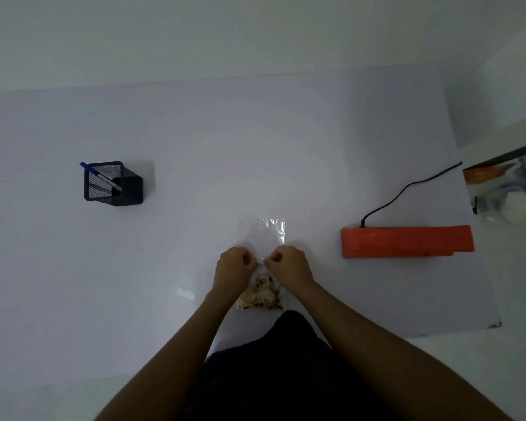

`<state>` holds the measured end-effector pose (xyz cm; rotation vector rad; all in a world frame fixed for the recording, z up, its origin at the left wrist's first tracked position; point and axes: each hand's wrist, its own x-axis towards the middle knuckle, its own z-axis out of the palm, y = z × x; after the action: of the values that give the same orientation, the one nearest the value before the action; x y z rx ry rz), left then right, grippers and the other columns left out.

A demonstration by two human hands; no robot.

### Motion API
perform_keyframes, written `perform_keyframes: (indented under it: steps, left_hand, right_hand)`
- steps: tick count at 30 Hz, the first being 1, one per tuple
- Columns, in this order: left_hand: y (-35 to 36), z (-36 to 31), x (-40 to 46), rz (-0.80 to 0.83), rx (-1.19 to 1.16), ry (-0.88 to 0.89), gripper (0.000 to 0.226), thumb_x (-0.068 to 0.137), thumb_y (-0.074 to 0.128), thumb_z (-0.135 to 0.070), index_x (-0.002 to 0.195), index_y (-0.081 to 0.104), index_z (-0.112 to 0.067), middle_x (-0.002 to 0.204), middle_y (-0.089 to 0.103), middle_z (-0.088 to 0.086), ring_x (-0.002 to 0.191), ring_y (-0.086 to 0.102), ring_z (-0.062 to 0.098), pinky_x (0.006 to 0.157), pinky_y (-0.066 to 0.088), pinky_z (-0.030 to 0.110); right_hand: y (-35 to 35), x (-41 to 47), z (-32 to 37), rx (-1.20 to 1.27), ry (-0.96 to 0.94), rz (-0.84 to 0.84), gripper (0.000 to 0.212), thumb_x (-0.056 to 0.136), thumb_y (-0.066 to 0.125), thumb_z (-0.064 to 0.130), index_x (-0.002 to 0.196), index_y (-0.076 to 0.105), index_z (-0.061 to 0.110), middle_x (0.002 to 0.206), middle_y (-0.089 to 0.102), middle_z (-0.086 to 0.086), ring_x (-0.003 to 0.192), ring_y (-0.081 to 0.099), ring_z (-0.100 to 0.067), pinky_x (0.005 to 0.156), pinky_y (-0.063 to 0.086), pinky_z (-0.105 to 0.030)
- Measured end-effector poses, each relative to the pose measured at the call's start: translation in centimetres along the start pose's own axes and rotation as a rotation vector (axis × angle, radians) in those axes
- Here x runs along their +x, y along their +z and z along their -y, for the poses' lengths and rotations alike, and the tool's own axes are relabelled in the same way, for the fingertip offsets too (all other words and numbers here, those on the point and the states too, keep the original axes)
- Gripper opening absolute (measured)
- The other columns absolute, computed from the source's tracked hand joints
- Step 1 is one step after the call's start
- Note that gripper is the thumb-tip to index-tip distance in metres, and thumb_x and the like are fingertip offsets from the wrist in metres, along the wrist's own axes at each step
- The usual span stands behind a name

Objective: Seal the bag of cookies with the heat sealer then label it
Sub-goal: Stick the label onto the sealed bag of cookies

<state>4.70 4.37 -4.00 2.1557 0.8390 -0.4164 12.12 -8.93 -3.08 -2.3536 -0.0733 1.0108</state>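
On the table (195, 132) the bag (263, 238) lies at the near middle, cookies (261, 294) in its near end. Both hands, left (233, 268) and right (289, 265), meet over its middle, pinching a small strip (261, 260) between them. The sealer (406, 241) lies to the right, its cord (407, 186) running back. A holder (113, 182) with a pen (99, 176) stands far left. A scrap (186, 293) lies left of the bag.

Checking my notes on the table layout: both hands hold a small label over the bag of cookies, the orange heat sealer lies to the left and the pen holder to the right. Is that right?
Not quite: the sides are swapped. The head view shows the heat sealer on the right and the pen holder on the left. Both the left hand and right hand do hold the label over the bag of cookies.
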Motion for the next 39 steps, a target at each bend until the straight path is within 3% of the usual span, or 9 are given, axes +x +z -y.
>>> perform_keyframes:
  steps: [4, 9, 14, 21, 25, 28, 34, 39]
  left_hand:
    - [0.2, 0.0, 0.0, -0.008, 0.036, 0.027, 0.019, 0.084, 0.064, -0.018, 0.066, 0.061, -0.012, 0.067, 0.059, -0.001, 0.059, 0.056, 0.012, 0.053, 0.043, 0.022]
    - [0.6, 0.1, -0.1, -0.022, 0.081, 0.043, 0.018, 0.084, 0.062, -0.020, 0.068, 0.061, -0.014, 0.071, 0.059, -0.002, 0.063, 0.057, 0.014, 0.058, 0.053, 0.032]
    - [0.7, -0.1, -0.4, -0.042, 0.098, 0.067, 0.017, 0.086, 0.061, -0.019, 0.070, 0.061, -0.011, 0.074, 0.058, 0.001, 0.066, 0.056, 0.017, 0.061, 0.053, 0.036]
    - [0.8, 0.2, -0.4, -0.053, 0.079, 0.067, 0.019, 0.087, 0.061, -0.022, 0.071, 0.061, -0.012, 0.076, 0.058, 0.000, 0.068, 0.058, 0.017, 0.064, 0.055, 0.039]
    - [0.7, 0.1, -0.6, -0.078, 0.025, 0.037, 0.033, 0.085, 0.070, -0.037, 0.072, 0.057, -0.010, 0.075, 0.055, 0.001, 0.067, 0.054, 0.017, 0.061, 0.049, 0.032]
    - [0.9, -0.5, -0.7, -0.091, -0.004, -0.011, 0.042, 0.078, 0.075, -0.044, 0.072, 0.052, -0.010, 0.075, 0.051, 0.001, 0.068, 0.049, 0.018, 0.061, 0.045, 0.032]
    - [0.9, -1.1, -0.2, -0.086, -0.041, -0.103, 0.036, 0.078, 0.078, -0.034, 0.072, 0.048, -0.016, 0.073, 0.050, -0.001, 0.065, 0.047, 0.014, 0.053, 0.032, 0.023]
    - [0.1, -0.3, 0.2, -0.072, -0.106, -0.125, 0.029, 0.078, 0.081, -0.023, 0.073, 0.056, -0.008, 0.069, 0.060, 0.005, 0.060, 0.051, 0.016, 0.054, 0.042, 0.025]
  right_hand:
    - [0.1, 0.1, 0.2, -0.024, 0.025, -0.002, 0.019, 0.078, 0.070, 0.028, 0.069, 0.068, 0.012, 0.069, 0.069, 0.000, 0.067, 0.067, -0.017, 0.066, 0.058, -0.033]
    - [0.1, -0.1, 0.5, -0.059, 0.043, 0.001, 0.023, 0.079, 0.070, 0.026, 0.065, 0.063, 0.009, 0.065, 0.066, -0.001, 0.061, 0.063, -0.015, 0.061, 0.054, -0.031]
    - [0.1, 0.1, 0.3, -0.062, 0.075, -0.011, 0.038, 0.077, 0.076, 0.033, 0.053, 0.051, 0.018, 0.056, 0.058, 0.002, 0.059, 0.062, -0.018, 0.055, 0.048, -0.028]
    - [-0.2, 0.3, 0.4, -0.040, 0.121, -0.010, 0.045, 0.075, 0.083, 0.035, 0.050, 0.050, 0.018, 0.053, 0.054, 0.002, 0.056, 0.059, -0.018, 0.052, 0.043, -0.025]
    - [-0.3, 0.6, 0.5, -0.031, 0.140, 0.000, 0.044, 0.071, 0.084, 0.039, 0.052, 0.051, 0.017, 0.053, 0.053, 0.002, 0.056, 0.059, -0.019, 0.050, 0.039, -0.023]
    - [-0.4, 0.5, 0.6, -0.026, 0.132, -0.005, 0.051, 0.071, 0.085, 0.041, 0.049, 0.046, 0.016, 0.047, 0.045, 0.005, 0.045, 0.046, -0.012, 0.041, 0.031, -0.023]
    - [-0.5, 0.7, 0.3, -0.033, 0.121, 0.004, 0.052, 0.070, 0.086, 0.045, 0.049, 0.047, 0.016, 0.050, 0.049, 0.003, 0.049, 0.051, -0.014, 0.042, 0.032, -0.022]
    - [-0.6, 0.8, 0.1, -0.035, 0.124, 0.006, 0.047, 0.073, 0.085, 0.035, 0.050, 0.049, 0.017, 0.052, 0.051, 0.004, 0.052, 0.053, -0.014, 0.044, 0.033, -0.022]
